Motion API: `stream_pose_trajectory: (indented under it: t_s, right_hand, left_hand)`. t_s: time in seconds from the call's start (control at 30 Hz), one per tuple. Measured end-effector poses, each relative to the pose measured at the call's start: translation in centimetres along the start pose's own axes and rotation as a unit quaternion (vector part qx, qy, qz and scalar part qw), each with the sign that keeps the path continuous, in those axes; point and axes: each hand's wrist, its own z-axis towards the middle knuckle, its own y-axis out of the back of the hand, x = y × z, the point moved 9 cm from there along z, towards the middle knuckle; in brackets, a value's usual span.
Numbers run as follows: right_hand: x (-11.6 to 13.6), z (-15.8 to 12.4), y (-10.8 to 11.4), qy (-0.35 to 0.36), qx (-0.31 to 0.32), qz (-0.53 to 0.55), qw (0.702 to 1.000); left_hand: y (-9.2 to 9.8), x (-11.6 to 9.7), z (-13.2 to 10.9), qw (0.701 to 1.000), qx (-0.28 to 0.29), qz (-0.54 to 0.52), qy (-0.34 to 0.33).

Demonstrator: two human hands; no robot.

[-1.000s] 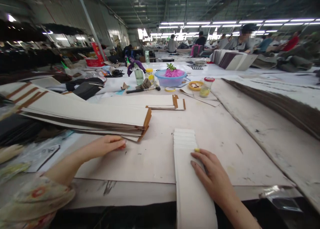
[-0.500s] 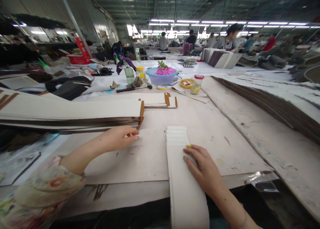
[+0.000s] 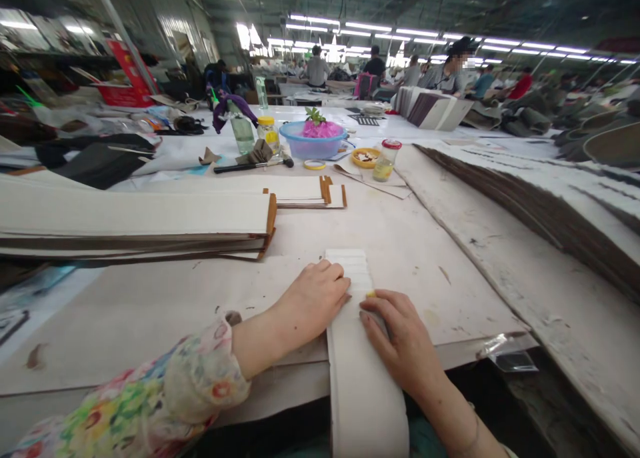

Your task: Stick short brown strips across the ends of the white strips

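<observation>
A stack of long white strips [image 3: 357, 371] runs from the worktable toward me and bends down past the front edge. At the far end their ends lie staggered like steps. My left hand [image 3: 320, 291] is closed at the stack's left edge, its fingers bent over the strips near the stepped ends. Opposite it, my right hand [image 3: 397, 335] grips the right edge, thumb and fingers bent; the undersides of both hands are hidden. A small yellow piece [image 3: 371, 294] shows at my right index finger.
On the left lies a thick pile of white strips with brown ends [image 3: 215, 211]. Behind stand a blue basin [image 3: 313, 145], a red-lidded jar [image 3: 387, 161], a spray bottle [image 3: 243, 133] and a black-handled brush [image 3: 250, 167]. Large layered sheets [image 3: 540, 211] line the right side. Several people work farther back.
My left hand has moved right, from beside the brown-ended pile to the left edge of the white strips, and its fingers have closed there. My right hand stays on the strips. The view has shifted slightly.
</observation>
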Motion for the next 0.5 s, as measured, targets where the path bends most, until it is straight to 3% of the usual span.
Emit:
stream_pose_trajectory:
  t_s: [0.17, 0.3, 0.4, 0.5]
  right_hand:
    - [0.2, 0.0, 0.1, 0.005, -0.003, -0.013, 1.0]
    - [0.4, -0.3, 0.1, 0.027, -0.011, -0.013, 0.999]
    - [0.4, -0.4, 0.3, 0.039, -0.024, -0.003, 0.999]
    - [0.6, -0.6, 0.5, 0.059, -0.034, 0.013, 0.998]
  left_hand:
    - [0.3, 0.6, 0.7, 0.997, 0.007, -0.069, 0.031]
    - [-1.2, 2.1, 2.2, 0.979, 0.1, -0.154, 0.09]
    - [-2.1, 1.5, 3.2, 0.966, 0.176, -0.176, 0.065]
    - [-1.9, 0.5, 3.8, 0.965, 0.179, -0.192, 0.025]
